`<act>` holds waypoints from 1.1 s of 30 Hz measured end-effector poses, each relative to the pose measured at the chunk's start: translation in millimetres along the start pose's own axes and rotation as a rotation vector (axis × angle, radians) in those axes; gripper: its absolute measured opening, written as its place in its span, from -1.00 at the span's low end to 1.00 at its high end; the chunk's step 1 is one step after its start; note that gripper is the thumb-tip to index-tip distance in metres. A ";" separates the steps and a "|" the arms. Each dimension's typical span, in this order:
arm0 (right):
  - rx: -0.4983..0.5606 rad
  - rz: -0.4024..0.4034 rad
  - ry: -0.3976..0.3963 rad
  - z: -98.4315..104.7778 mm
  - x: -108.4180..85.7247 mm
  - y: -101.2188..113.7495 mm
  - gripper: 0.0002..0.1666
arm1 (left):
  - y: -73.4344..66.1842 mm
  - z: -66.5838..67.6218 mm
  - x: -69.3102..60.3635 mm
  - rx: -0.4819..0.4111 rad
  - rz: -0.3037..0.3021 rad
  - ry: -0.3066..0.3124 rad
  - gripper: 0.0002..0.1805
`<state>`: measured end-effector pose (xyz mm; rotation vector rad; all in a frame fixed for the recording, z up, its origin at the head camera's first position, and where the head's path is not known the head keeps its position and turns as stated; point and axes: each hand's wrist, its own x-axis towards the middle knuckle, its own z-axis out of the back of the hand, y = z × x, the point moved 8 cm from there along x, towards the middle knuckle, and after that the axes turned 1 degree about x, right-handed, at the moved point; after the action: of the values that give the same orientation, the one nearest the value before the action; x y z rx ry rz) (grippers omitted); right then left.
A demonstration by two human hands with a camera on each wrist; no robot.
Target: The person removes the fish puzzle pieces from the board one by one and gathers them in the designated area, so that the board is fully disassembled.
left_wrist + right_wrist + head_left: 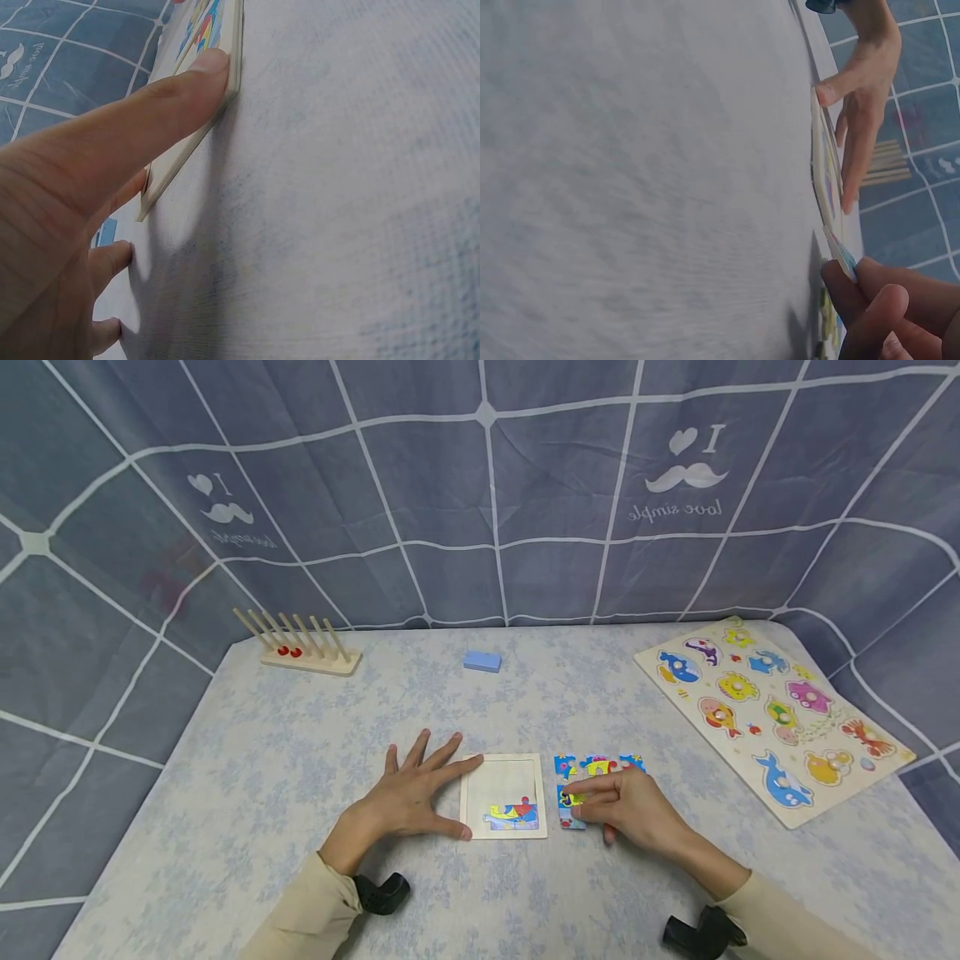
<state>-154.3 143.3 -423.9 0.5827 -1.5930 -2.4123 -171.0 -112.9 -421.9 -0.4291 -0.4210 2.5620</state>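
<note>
A square wooden puzzle tray [502, 770] lies flat, with several joined jigsaw pieces [513, 814] in its lower right part. My left hand [408, 793] is spread with straight fingers beside it; the thumb [176, 97] and index finger touch the tray's left border. To the right of the tray, my right hand [633, 810] pinches a jigsaw piece [841, 255] between thumb and finger, tilted above the table. Loose blue and yellow pieces [598, 766] lie around and partly under that hand, so some are hidden.
A knob puzzle board [750, 727] with sea animals lies at the right. Near the back stand a wooden peg rack [315, 662] with red beads and a blue block [482, 662]. A grey-blue curtain [420, 485] hangs behind the table.
</note>
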 end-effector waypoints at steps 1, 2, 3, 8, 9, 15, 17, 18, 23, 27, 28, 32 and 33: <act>-0.008 -0.001 0.005 -0.3 -1.5 -1.3 -0.59 | 0.1 -0.1 0.0 0.001 0.001 0.001 0.06; -0.018 -0.005 0.007 -0.7 -2.9 -2.6 -0.60 | 0.2 -0.2 0.1 0.001 0.001 0.001 0.06; -0.027 -0.011 0.010 -1.3 -4.1 -3.8 -0.61 | 0.3 -0.4 0.1 0.001 0.002 0.002 0.06; -0.066 -0.028 0.025 -5.8 -9.2 -7.0 -0.63 | 0.7 -1.1 0.4 -0.001 0.004 0.004 0.06; -0.084 -0.024 0.024 -6.5 -9.9 -6.4 -0.64 | 0.8 -1.3 0.5 -0.001 0.005 0.004 0.06; -0.231 0.010 -0.020 -7.2 -13.1 2.5 -0.69 | 1.2 -1.1 0.7 0.000 0.008 0.003 0.06; -0.273 0.014 -0.040 -6.8 -13.7 4.7 -0.68 | 1.0 -1.0 0.7 0.003 0.006 0.002 0.06; -0.290 0.015 -0.049 -6.7 -13.7 5.4 -0.67 | 0.8 -0.9 0.7 0.005 0.005 0.001 0.06; -0.356 0.023 -0.081 -5.8 -13.2 7.4 -0.64 | -0.1 -0.6 0.6 0.014 -0.005 -0.005 0.06; -0.382 0.032 -0.089 -5.4 -13.5 8.0 -0.67 | 0.0 -0.7 0.6 0.014 -0.004 -0.004 0.06; -0.387 0.032 -0.091 -5.3 -13.4 8.1 -0.68 | 0.2 -0.8 0.6 0.015 -0.003 -0.004 0.06; -0.403 0.033 -0.106 -3.9 -13.0 9.7 -0.72 | 1.3 -1.3 0.6 0.020 0.001 -0.001 0.06; -0.406 0.033 -0.112 -3.5 -12.8 10.2 -0.74 | 1.3 -1.4 0.7 0.020 0.001 -0.001 0.06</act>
<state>-141.7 141.0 -413.0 0.3481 -1.0838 -2.6745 -171.6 -113.3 -423.7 -0.4209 -0.3949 2.5651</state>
